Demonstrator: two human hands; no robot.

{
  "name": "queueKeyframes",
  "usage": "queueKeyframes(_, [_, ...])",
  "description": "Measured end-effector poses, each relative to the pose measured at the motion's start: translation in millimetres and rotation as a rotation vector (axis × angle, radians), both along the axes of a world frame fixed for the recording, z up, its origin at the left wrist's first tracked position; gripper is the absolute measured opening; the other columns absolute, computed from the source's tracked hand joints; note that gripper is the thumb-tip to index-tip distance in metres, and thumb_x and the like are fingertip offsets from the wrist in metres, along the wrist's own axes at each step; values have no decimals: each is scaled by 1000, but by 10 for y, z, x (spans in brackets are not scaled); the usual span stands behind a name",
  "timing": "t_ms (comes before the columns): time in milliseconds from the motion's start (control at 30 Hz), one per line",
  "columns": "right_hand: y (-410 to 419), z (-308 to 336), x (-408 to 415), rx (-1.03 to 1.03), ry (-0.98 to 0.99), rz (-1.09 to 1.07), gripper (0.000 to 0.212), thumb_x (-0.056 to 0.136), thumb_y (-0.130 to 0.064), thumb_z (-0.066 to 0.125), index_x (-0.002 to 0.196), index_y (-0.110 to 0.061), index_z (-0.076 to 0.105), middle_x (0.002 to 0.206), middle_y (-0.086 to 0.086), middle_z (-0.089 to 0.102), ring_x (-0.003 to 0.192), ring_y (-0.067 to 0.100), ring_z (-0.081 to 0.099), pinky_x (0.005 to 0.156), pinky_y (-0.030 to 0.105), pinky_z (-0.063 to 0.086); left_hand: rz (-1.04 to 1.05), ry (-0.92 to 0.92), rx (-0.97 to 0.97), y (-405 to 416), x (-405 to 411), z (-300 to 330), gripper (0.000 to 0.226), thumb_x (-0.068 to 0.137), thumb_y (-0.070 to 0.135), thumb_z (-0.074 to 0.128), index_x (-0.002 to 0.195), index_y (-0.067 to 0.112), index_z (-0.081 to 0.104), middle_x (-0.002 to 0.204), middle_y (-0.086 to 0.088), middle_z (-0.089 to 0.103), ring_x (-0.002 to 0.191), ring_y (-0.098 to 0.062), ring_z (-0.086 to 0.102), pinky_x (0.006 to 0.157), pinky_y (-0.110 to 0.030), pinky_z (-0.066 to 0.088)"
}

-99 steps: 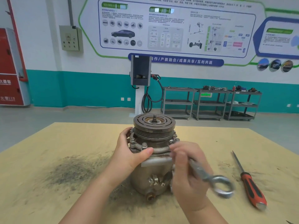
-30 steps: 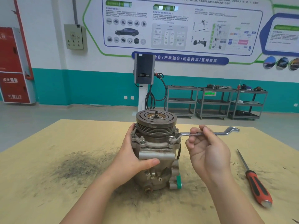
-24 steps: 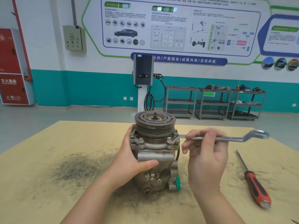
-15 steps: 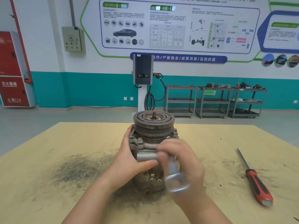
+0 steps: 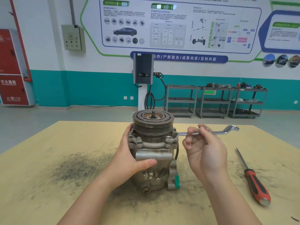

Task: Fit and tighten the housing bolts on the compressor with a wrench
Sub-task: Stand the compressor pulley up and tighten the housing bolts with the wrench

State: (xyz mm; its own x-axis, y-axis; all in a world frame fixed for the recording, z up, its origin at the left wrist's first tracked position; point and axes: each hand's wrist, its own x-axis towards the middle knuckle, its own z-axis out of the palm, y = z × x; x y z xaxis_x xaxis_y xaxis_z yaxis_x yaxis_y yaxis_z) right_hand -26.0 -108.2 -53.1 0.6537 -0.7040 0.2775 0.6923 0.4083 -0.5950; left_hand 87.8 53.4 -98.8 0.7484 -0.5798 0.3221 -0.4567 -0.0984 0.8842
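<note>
The grey cast-metal compressor (image 5: 153,153) stands upright on the tan, soot-smudged board table (image 5: 48,159), its grooved pulley on top. The left hand (image 5: 129,158) clasps its housing. The right hand (image 5: 205,151) pinches the bright steel offset ring wrench (image 5: 207,132), seated on a flange bolt (image 5: 168,138) (right side). A red-and-black-handled screwdriver (image 5: 254,181) lies well apart.

surface: tan table (image 5: 48,200) | on it: compressor (image 5: 154,159), red-handled screwdriver (image 5: 256,185), dark grime patch (image 5: 76,168)
</note>
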Motion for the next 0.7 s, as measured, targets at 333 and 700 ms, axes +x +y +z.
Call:
queueKeyframes(333, [388,-285,2,-1108,-222,-657,18,101,-31,51,94,-17,61,86,1,65,77,12,63,68,26,51,-6,-3,-31,-35,78,-80,127,36,77,86,136,72,9,144,21,49,128,1,52,109,-31,44])
queueKeyframes(700, [305,-58,-116,-419,-209,-427,20,104,-25,34,94,-23,52,75,2,65,56,16,55,54,24,46,-19,2,-32,-20,40,-40,132,36,75,87,140,67,7,152,18,40,136,-4,45,117,-42,37])
